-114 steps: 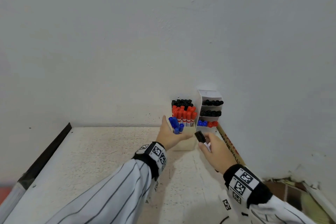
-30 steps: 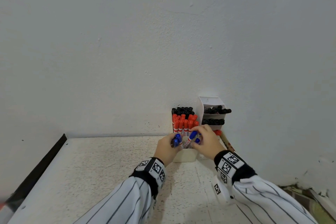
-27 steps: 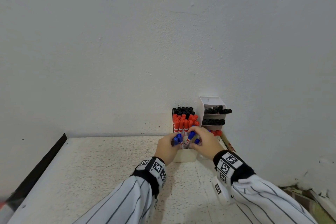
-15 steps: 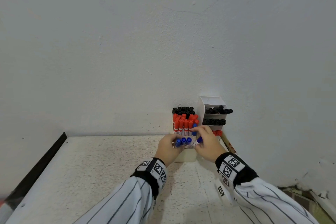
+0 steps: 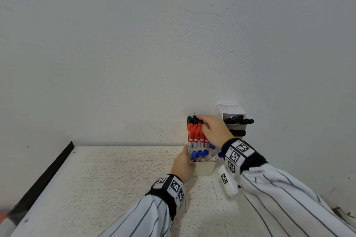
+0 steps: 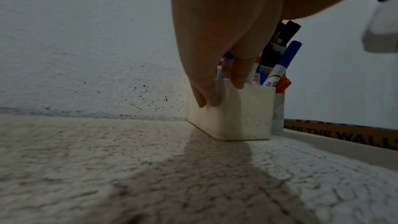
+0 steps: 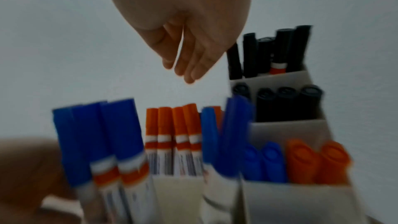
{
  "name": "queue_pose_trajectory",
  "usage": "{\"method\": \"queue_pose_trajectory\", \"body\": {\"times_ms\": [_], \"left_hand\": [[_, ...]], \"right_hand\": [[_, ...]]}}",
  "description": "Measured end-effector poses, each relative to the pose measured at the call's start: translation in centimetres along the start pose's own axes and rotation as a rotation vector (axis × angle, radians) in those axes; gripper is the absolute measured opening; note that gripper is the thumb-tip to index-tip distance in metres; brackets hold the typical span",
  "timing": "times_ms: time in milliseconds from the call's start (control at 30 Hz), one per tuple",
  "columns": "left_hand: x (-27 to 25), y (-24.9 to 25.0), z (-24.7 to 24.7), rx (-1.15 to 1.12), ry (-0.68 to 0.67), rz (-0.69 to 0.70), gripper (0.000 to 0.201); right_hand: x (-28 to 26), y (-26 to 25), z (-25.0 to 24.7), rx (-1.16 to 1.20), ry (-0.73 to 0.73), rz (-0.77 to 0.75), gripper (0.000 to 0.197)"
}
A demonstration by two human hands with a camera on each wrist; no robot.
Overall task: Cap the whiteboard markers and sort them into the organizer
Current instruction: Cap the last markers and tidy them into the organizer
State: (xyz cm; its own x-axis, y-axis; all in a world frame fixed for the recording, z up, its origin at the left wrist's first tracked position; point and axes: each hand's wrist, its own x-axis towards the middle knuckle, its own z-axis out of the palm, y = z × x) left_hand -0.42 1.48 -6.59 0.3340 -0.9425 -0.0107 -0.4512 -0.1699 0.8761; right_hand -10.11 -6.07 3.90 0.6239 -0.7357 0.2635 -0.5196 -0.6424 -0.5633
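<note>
Organizer (image 5: pixel 204 168) sat at far edge of worktop (image 5: pixel 115 179), toward its right corner, against the wall (image 5: pixel 173 54). A tiered white rack (image 5: pixel 232 110) stood touching it on the right.

L hand (image 5: pixel 183 165) gripped the organizer's left side — fingers (image 6: pixel 206 91) lay flat on the outer wall, thumb (image 6: pixel 239 72) hooked over the front rim. Wrist view confirms contact w/ the box.

R hand (image 5: pixel 213 131) hovered over the rear of the organizer, above the red markers (image 5: pixel 197 136) and the black markers (image 5: pixel 193 119) behind them. Its fingers (image 7: pixel 193 64) were loosely extended, close together, holding nothing; no contact w/ any marker seen from the R wrist view.

Contents, front to back: blue markers (image 5: pixel 199 155) in front compartment, capped, leaning slightly; then red; then black at the wall. One more blue marker (image 6: pixel 284 64) leaned at the right end of the front compartment. Rack held black caps (image 5: pixel 238 120) in upper tiers — blue and orange-red caps (image 7: pixel 297 161) in the lowest tier.

R wrist view motion-blurred; label text unreadable.
</note>
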Motion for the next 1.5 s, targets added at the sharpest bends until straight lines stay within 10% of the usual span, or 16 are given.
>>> {"method": "queue_pose_trajectory", "body": {"times_ms": [433,1500], "left_hand": [[0.6,-1.6,-0.3,-0.16,-0.051,0.014,0.061],[1.1,-2.1,-0.4,-0.029,-0.073,0.017,0.058]], "right_hand": [[4.9,-2.8,0.3,-0.38,-0.447,0.197,0.038],[6.0,-0.8,2.0,-0.466,-0.368,0.351,0.053]]}}
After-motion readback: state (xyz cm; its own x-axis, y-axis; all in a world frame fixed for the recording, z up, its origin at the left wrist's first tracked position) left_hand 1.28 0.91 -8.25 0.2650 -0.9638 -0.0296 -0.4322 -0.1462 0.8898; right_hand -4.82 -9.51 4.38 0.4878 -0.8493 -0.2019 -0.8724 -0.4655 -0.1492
